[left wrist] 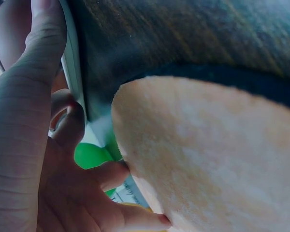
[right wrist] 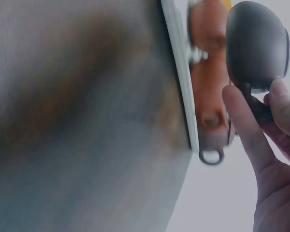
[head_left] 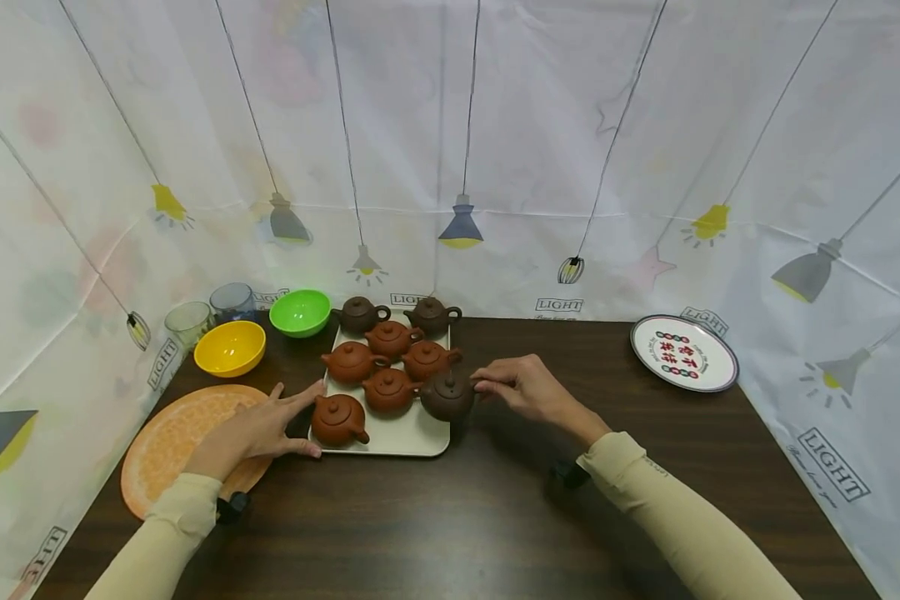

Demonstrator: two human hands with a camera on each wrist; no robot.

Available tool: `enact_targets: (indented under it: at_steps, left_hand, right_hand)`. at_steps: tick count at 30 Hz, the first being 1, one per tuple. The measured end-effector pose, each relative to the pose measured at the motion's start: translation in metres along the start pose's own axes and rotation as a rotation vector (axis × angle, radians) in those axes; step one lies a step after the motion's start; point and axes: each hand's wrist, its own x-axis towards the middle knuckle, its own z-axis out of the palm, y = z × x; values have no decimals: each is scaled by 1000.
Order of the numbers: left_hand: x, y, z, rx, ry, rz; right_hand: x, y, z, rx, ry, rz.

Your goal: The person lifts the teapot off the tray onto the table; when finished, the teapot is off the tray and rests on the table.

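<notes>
Centrally, head view: dark-brown, lidded teapot [head_left: 446, 397] over tray [head_left: 414, 435]'s right edge, handle pinched by right hand [head_left: 528, 390]; left hand [head_left: 258, 427], fingers wide, at tray's left edge; tabletop [head_left: 570, 367] stretches rightward to plate [head_left: 685, 353]; left wrist: thumb alongside tray rim, upper left; right wrist: teapot smooth, rounded, upper right.

Head camera peers forward and down over the bench [head_left: 495, 517]; wrist views, in close, share the tray [head_left: 412, 437], seemingly edge-on through blur.
</notes>
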Motion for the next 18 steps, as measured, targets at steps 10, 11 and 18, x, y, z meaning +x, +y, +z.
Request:
enact_targets:
  at_steps: [10, 11, 18]
  left_hand:
    - [-2, -6, -5, -15, 20, -18]
    - [-2, -6, -4, -18, 19, -20]
    - [1, -4, -2, -54, -16, -1]
  right_hand:
    - [40, 43, -40, -138, 82, 162]
    - [42, 48, -41, -132, 83, 197]
    - [44, 89, -42, -6, 61, 439]
